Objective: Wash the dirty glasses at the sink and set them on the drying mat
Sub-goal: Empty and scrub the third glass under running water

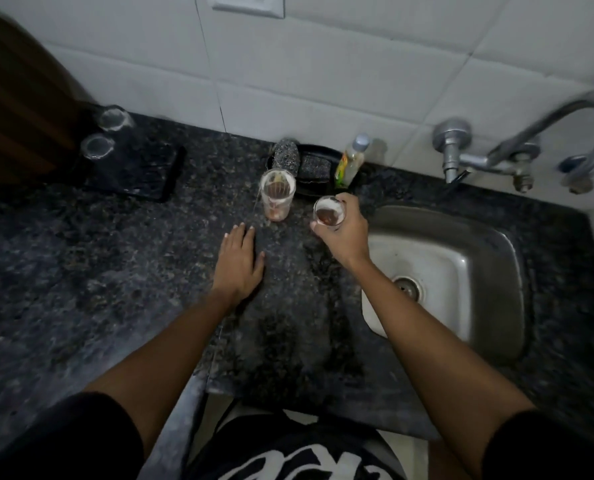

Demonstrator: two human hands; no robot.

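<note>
The right grip [340, 226] is clamped round a dirty glass [327, 213], fingers wrapped on its wall, brown dregs in the bottom; it sits just left of the sink [489, 237]. The left grip [238, 261] lies flat and spread on the bench [115, 271], holding nothing. At 11 o'clock from the right grip stands a second dirty glass [277, 195], upright. Far off at 10 o'clock, two glasses [105, 136] rest on the mat [143, 174]. Likely light, rigid, breakable, slick when wet: hold mid-wall, not by the rim
</note>
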